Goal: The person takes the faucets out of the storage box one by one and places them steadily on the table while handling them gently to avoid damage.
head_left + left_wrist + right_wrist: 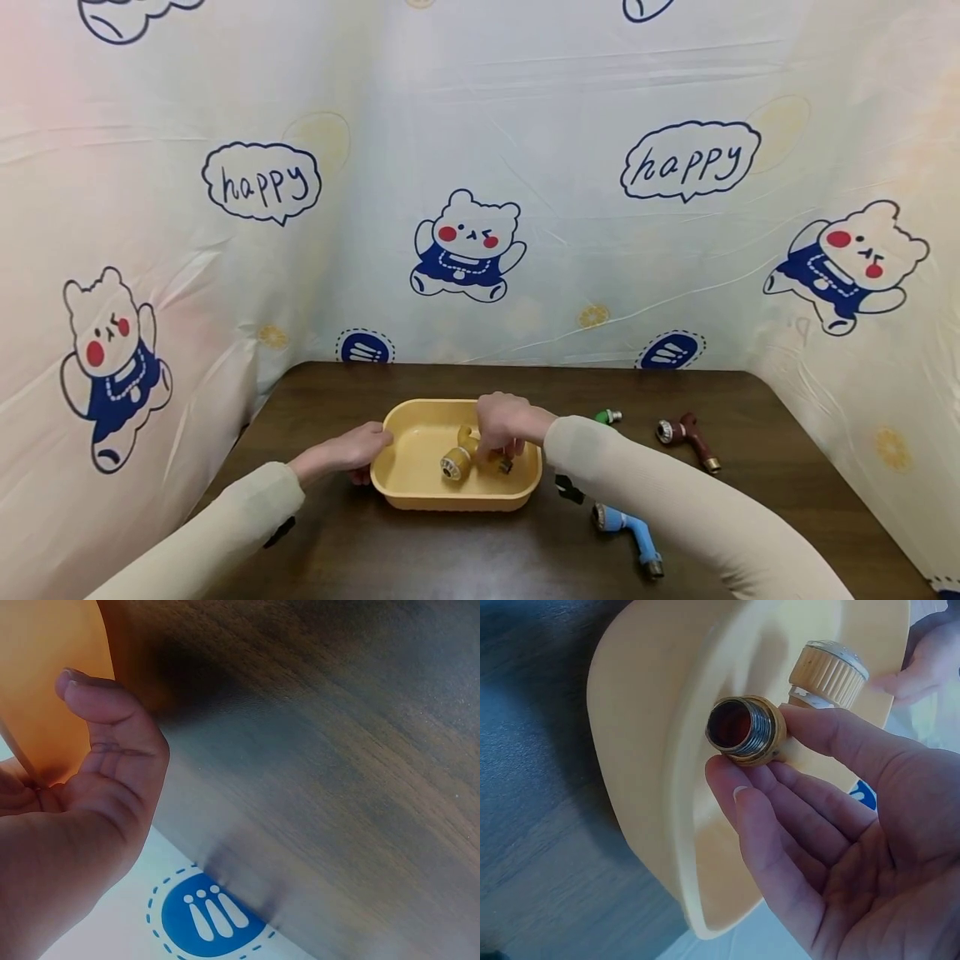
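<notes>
A yellow spray nozzle [455, 464] with a ribbed round head and a threaded metal end lies in a pale yellow plastic basin [411, 450]. My right hand [504, 421] reaches over the basin's right side and holds the nozzle near its threaded end. In the right wrist view, thumb and fingers pinch the nozzle's neck [761, 729], and its open threaded end faces the camera. At the basin's left end, my left hand [358, 448] grips the rim. The left wrist view shows the hand [112, 780] bent around the basin's wall [49, 667].
Right of the basin, a blue nozzle [637, 532] lies near the front and a dark red nozzle [688, 431] farther back. A green nozzle [609, 416] is partly hidden by my right sleeve [660, 483]. A patterned curtain [570, 225] encloses the dark wooden table [450, 554].
</notes>
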Motion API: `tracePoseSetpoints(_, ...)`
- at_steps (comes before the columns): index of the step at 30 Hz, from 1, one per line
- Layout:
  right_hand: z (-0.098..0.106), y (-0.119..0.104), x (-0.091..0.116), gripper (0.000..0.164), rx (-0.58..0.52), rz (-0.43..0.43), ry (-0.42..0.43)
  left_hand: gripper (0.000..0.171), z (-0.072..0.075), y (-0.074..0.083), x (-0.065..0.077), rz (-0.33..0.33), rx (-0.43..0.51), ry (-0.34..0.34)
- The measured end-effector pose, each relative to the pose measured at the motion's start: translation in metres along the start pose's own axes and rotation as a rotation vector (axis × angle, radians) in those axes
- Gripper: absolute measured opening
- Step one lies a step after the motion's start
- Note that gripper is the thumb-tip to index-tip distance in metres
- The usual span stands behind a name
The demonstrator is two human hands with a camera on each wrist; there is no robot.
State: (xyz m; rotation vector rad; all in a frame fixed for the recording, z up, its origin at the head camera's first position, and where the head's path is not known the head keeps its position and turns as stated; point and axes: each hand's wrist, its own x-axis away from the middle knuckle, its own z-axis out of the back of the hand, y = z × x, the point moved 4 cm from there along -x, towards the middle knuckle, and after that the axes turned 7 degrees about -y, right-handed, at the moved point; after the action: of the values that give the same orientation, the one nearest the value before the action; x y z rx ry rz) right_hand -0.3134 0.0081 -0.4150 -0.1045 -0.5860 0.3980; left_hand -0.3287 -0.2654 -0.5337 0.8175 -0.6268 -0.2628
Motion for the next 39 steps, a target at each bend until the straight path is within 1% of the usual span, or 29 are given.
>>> tracePoseSetpoints(1,0.000,0.001,0.001,0.032,-0.003,0.001,0.003,0.029,0.000,-0.004,-0.003,0.002,0.001,-0.005)
tracePoseSetpoints(2,0.000,0.002,0.001,0.032,-0.009,0.002,0.006,0.028,-0.002,0.002,0.001,0.012,-0.004,0.010)
tracePoseSetpoints(3,0.000,0.002,0.002,0.032,-0.017,0.004,0.008,0.027,-0.003,0.011,0.007,0.014,-0.006,0.024)
tracePoseSetpoints(5,0.001,0.003,0.004,0.030,-0.030,0.005,0.010,0.025,-0.006,0.029,0.020,0.010,0.012,0.029)
tracePoseSetpoints(7,0.002,0.004,0.006,0.028,-0.041,0.004,0.015,0.023,-0.010,0.054,0.037,0.023,0.009,0.056)
tracePoseSetpoints(8,0.003,0.004,0.006,0.027,-0.046,0.002,0.018,0.023,-0.012,0.064,0.044,0.032,0.015,0.071)
tracePoseSetpoints(9,0.003,0.004,0.007,0.026,-0.047,0.001,0.019,0.023,-0.013,0.072,0.049,0.042,0.016,0.083)
tracePoseSetpoints(12,0.005,0.004,0.008,0.026,-0.047,-0.002,0.024,0.024,-0.016,0.083,0.057,0.065,-0.011,0.116)
tracePoseSetpoints(15,0.006,0.004,0.009,0.027,-0.042,-0.001,0.022,0.024,-0.017,0.082,0.057,0.074,-0.030,0.128)
tracePoseSetpoints(21,0.010,0.006,0.014,0.027,-0.039,0.005,0.020,0.022,-0.016,0.080,0.054,0.082,-0.011,0.117)
tracePoseSetpoints(22,0.011,0.006,0.015,0.026,-0.040,0.008,0.021,0.022,-0.013,0.065,0.044,0.071,0.007,0.106)
tracePoseSetpoints(23,0.011,0.006,0.016,0.026,-0.041,0.010,0.022,0.024,-0.011,0.049,0.034,0.035,0.000,0.092)
tracePoseSetpoints(27,0.013,0.004,0.021,0.026,-0.036,0.022,0.027,0.024,-0.010,0.046,0.031,0.040,0.003,0.087)
tracePoseSetpoints(28,0.013,0.004,0.023,0.026,-0.034,0.026,0.027,0.024,-0.010,0.047,0.032,0.035,0.006,0.085)
tracePoseSetpoints(29,0.013,0.003,0.024,0.026,-0.035,0.029,0.027,0.024,-0.012,0.062,0.042,0.048,-0.014,0.094)
tracePoseSetpoints(30,0.013,0.003,0.025,0.026,-0.036,0.033,0.027,0.023,-0.014,0.079,0.052,0.083,-0.010,0.103)
tracePoseSetpoints(34,0.013,0.005,0.028,0.028,-0.051,0.039,0.028,0.023,-0.015,0.082,0.054,0.093,-0.019,0.108)
tracePoseSetpoints(39,0.014,0.009,0.029,0.029,-0.078,0.033,0.022,0.023,-0.015,0.081,0.054,0.087,-0.022,0.109)
